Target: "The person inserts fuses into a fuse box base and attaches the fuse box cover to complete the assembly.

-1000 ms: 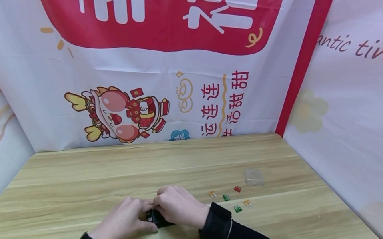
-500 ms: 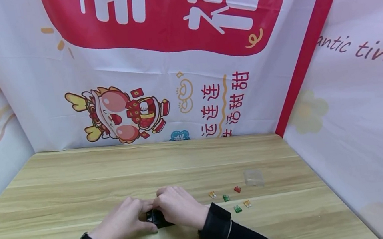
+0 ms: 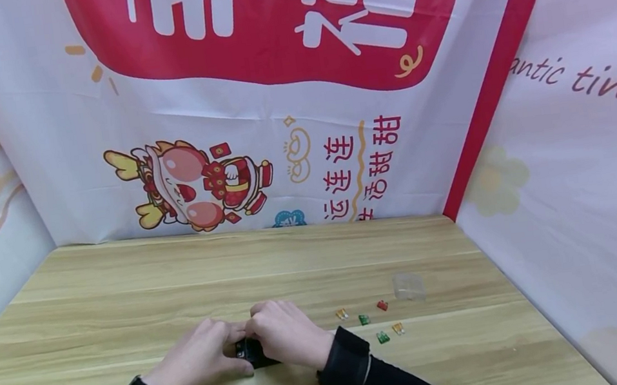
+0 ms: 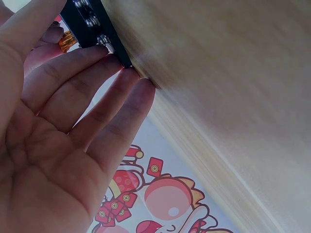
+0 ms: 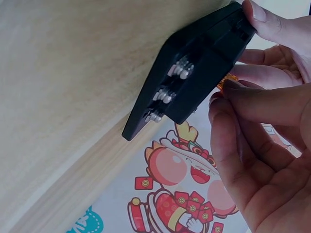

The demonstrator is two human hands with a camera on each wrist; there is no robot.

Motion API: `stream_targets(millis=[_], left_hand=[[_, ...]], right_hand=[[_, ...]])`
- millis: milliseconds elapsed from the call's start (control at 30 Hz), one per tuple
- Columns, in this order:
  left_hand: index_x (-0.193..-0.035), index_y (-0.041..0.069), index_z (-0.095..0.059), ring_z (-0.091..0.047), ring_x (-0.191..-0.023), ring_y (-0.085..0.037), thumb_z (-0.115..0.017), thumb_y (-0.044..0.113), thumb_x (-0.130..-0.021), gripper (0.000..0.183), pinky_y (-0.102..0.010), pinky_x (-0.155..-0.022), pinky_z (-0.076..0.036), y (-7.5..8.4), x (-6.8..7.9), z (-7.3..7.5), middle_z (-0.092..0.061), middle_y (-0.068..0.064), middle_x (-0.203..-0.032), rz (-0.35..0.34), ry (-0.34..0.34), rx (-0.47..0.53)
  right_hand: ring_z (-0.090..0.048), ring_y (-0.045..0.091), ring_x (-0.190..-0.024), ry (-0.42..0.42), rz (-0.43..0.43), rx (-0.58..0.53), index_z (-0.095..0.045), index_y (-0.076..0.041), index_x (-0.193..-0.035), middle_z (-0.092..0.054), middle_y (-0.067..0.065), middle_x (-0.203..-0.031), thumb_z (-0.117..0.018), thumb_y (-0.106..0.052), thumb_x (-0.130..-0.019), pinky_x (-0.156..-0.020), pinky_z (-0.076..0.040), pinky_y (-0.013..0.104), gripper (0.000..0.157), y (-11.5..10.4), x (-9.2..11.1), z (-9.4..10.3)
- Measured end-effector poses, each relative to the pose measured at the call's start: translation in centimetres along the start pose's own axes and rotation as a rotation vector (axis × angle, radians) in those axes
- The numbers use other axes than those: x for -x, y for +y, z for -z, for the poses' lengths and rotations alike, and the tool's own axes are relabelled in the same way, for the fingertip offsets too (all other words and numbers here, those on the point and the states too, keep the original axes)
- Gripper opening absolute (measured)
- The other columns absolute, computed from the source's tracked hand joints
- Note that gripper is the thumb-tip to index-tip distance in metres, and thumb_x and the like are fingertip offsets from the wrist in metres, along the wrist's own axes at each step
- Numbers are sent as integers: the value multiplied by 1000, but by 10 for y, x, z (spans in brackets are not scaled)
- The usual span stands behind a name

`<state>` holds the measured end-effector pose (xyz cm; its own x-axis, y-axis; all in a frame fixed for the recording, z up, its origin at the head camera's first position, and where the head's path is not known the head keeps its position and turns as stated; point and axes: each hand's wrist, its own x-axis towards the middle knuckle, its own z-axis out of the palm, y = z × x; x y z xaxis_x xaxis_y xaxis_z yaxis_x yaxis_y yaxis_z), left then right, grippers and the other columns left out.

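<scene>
A black fuse box (image 3: 255,354) with a row of silver screw terminals lies on the table, partly covered by both hands in the head view. My left hand (image 3: 204,354) grips its left end, thumb on the near side and fingertips on the far side. Between thumb and index finger, my right hand (image 3: 289,335) pinches an orange blade fuse (image 5: 227,80) right at the top face of the box, as the right wrist view shows. Fingers hide most of that fuse; a bit of orange (image 4: 67,41) also shows in the left wrist view.
Right of the hands, loose blade fuses lie on the wooden table (image 3: 179,274): two orange (image 3: 398,328), two green (image 3: 383,337) and one red (image 3: 382,305). Behind them sits a clear plastic cover (image 3: 408,286). Printed cloth walls (image 3: 73,184) border the table at the back and sides.
</scene>
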<state>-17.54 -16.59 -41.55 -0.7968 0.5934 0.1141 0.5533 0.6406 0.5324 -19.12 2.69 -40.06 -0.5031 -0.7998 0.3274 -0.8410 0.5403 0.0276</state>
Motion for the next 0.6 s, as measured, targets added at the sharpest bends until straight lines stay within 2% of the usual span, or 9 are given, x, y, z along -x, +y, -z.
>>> stream_targets(millis=[600], left_hand=[[-104, 19, -76, -52, -71, -6, -86, 35, -74, 35, -26, -62, -40, 0, 0, 1, -70, 16, -90, 10, -3, 16]], right_hand=[[-39, -1, -54, 20, -7, 12, -71, -17, -70, -45, -11, -63, -75, 2, -76, -47, -30, 14, 21, -1, -2, -4]])
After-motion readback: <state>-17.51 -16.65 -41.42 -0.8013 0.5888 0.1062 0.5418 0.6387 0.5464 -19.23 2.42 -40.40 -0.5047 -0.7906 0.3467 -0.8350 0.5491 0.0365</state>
